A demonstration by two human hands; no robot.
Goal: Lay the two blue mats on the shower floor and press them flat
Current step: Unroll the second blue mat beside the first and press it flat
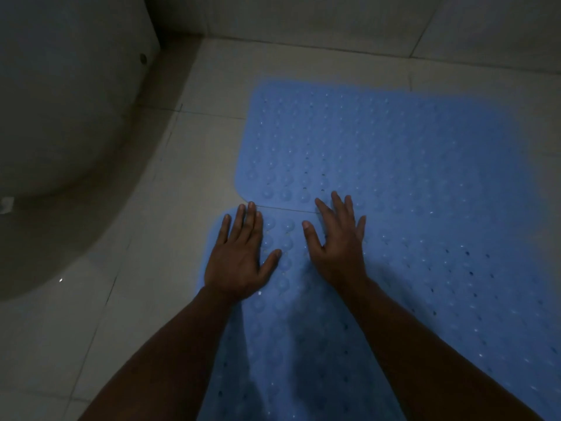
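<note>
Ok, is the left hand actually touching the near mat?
Touching. The head view shows the left hand flat, fingers straight, palm down on the near mat by its far left corner, with no gap visible under it.

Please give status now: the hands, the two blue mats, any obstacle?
Left hand and right hand flat, pressing near mat. Far mat lies flat on floor, meeting near mat. Nothing in the way.

bathroom, dim | toilet base (60, 117) at left | tiled floor (145, 268) + tiled wall (334, 16)
</note>
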